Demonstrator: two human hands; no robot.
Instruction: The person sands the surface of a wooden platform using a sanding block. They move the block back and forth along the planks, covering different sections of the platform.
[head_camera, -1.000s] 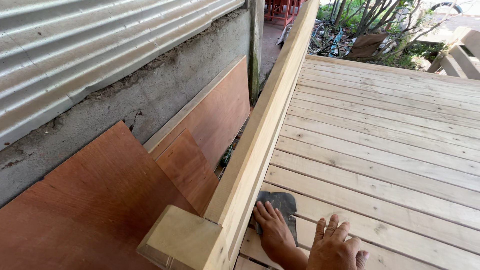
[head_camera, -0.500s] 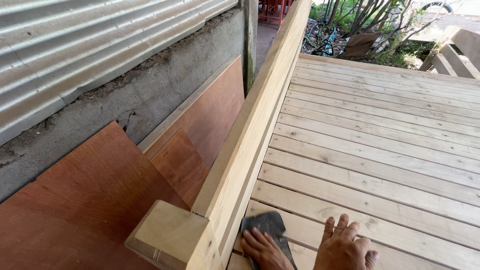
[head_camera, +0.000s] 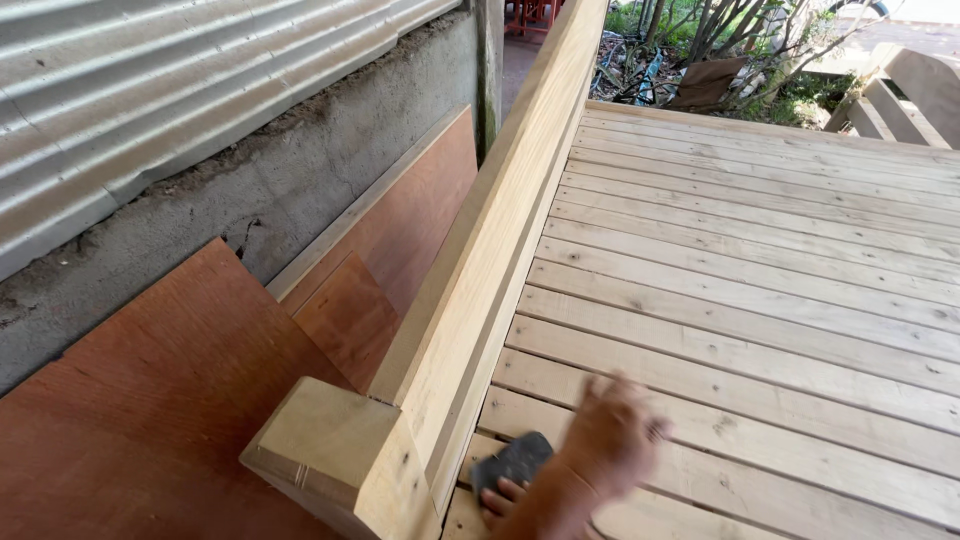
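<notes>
At the near edge of the scene, a small dark grey flexible sheet of sandpaper (head_camera: 513, 462) lies flat on the pale wooden slatted deck (head_camera: 760, 300), right against the inner face of the long pale timber rail beam (head_camera: 490, 250) that runs from near to far along the deck's left side. The left hand (head_camera: 500, 492) shows only as fingertips at the sheet's near edge, touching or pressing it onto the board; whether those fingers are spread or held together cannot be told, since most of the hand is cut off by the frame and hidden under the other forearm. The right hand (head_camera: 612, 435) hangs just to the right of the sheet and above the slats, blurred by motion, so its finger state cannot be told either, though it appears to hold nothing. The sheet looks thin, light and limp, gritty on one face, so it should bend readily and slide little under a flat palm; it is best taken with flat fingers across its middle or pinched at a free corner, since a loose edge would curl or tear. Left of the beam sit a square pale wooden post end (head_camera: 320, 450), reddish-brown plywood sheets (head_camera: 150, 430), a rough concrete wall base (head_camera: 250, 210) and corrugated grey metal sheeting (head_camera: 150, 90).
</notes>
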